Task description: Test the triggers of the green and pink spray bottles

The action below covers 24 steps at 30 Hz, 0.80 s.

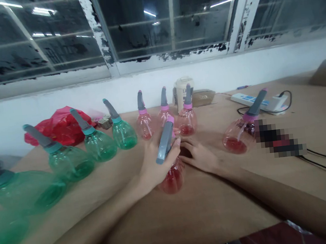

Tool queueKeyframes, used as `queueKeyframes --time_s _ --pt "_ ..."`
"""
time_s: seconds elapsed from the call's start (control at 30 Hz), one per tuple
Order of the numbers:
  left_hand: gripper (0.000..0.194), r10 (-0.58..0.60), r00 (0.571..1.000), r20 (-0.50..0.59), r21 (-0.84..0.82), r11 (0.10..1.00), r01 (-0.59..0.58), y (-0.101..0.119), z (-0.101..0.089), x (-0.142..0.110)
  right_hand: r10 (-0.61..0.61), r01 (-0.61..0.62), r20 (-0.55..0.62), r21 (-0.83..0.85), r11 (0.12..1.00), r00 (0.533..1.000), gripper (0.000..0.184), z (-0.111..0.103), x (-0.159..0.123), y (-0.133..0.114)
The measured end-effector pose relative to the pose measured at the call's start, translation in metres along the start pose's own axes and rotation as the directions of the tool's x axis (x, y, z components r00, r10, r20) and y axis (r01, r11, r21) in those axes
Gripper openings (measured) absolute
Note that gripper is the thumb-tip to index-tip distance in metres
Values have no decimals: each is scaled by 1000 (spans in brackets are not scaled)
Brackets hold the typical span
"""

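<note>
My left hand (152,160) is closed round the neck of a spray bottle (172,181) with a pink collar, a grey spray head and red liquid in its clear body. The bottle stands on the table, its head pointing toward me. Just right of it, my right hand (203,156) has its fingers stretched out and apart toward the bottle's side; whether the fingertips touch it is hard to see. Beyond my hands stand three similar pink-collared bottles (145,127) in a row.
Several green spray bottles (100,146) curve along the left. A lone pink bottle (235,141) stands right, beside a pixelated dark object (278,139) with cables. Behind are a red plastic bag (67,126), a paper cup (181,93) and a power strip (244,100).
</note>
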<state>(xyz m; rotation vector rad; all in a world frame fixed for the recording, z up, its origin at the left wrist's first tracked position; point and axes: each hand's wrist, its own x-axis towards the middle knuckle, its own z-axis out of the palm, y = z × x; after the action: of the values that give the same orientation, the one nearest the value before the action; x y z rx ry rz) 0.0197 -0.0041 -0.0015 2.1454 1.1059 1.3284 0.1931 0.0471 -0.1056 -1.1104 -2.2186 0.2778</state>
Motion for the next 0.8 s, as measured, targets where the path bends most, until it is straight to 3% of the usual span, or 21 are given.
queueKeyframes --time_s 0.17,0.4,0.8 --pt "6 -7 1000 -6 9 1000 7 2 -1 0 -71 74 57 -61 995 996 51 5 -4 1" --pt "8 0 1000 -9 11 1000 0 2 -1 0 -69 75 75 -85 994 995 52 3 -4 0" --pt "11 39 996 86 32 999 -42 9 -8 -1 -73 81 92 -80 994 993 54 1 -4 -2"
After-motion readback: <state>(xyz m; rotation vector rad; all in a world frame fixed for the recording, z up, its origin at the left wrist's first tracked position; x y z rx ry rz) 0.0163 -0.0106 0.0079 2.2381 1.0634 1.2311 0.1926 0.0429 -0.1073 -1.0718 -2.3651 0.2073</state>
